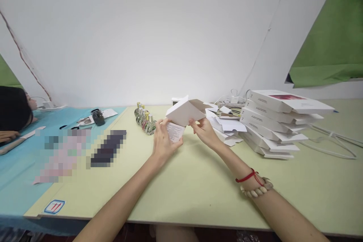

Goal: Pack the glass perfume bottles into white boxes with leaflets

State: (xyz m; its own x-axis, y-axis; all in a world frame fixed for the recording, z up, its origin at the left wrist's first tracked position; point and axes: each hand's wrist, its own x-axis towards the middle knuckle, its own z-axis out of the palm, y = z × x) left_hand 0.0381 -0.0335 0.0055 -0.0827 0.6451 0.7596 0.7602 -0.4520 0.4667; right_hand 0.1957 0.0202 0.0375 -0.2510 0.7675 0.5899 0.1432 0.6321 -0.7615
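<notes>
A white cardboard box (183,112) with opened flaps is held up above the table, tilted, a panel of small print facing me. My left hand (163,141) is closed around its lower left part, fingers behind and thumb along the printed panel. With thumb and fingers, my right hand (204,130) pinches the box's lower right edge. The inside of the box is hidden from me. Just left of my left hand stand several small round glass bottles (145,119) with gold and silver caps, in a cluster.
At right rises a stack of white boxes (263,121) with flaps sticking out. Loose white cartons (227,126) lie beside it, and a white cable (337,141) loops further right. On the blue cloth (17,181) at left are a dark jar (98,117) and another person's arm (10,136).
</notes>
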